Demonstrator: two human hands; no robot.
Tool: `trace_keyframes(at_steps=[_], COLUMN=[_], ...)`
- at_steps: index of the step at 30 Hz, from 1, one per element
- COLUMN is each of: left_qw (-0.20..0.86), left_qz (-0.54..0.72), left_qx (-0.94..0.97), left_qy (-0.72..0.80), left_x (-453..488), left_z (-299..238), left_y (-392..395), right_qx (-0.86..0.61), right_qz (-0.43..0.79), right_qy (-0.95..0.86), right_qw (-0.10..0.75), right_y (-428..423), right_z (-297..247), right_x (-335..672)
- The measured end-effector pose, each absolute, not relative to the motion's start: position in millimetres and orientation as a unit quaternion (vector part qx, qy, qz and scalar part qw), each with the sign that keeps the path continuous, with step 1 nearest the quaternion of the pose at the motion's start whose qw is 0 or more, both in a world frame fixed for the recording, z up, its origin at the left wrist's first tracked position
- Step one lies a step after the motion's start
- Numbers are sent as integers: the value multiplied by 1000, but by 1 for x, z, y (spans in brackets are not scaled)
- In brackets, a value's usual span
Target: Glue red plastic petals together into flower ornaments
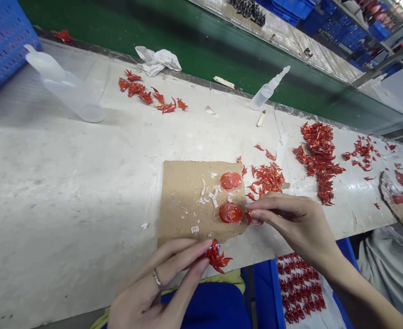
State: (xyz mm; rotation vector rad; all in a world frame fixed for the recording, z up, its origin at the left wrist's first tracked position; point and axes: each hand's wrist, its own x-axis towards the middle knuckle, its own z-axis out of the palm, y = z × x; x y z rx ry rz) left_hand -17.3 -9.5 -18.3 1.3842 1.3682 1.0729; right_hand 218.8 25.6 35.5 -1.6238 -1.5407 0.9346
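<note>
My left hand (153,288), with a ring on one finger, pinches a red, glittery, petal-shaped assembly (217,257) at the front edge of a cardboard sheet (187,201). My right hand (290,224) comes in from the right, its fingertips closed on a small red piece (248,217). That piece is right beside one of the two round red discs (230,213). The second disc (230,181) lies farther back on the cardboard, among white shavings (212,194). A heap of red pieces (266,178) sits just past the cardboard's right edge.
Larger red heaps (319,160) lie along the white table (67,183). A clear squeeze bottle (264,91) and a larger bottle (66,87) stand or lie behind. A blue crate (2,45) is at far left. Below right, a blue tray (300,288) holds rows of red pieces.
</note>
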Motion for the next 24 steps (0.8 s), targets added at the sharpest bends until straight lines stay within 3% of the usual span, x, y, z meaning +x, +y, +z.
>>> trace_keyframes(at_steps=[10, 17, 24], left_qw=[425, 488, 483], left_qz=[414, 437, 439], left_qx=[591, 499, 475], left_qy=[546, 567, 590], left_x=[-20, -16, -15], left_z=[-17, -18, -21], left_y=[-4, -7, -5], right_qx=[-613, -603, -595], right_qz=[305, 293, 277], right_qy=[-639, -659, -683], right_qw=[350, 341, 320], right_y=[28, 27, 25], right_z=[32, 31, 33], right_x=[216, 213, 214])
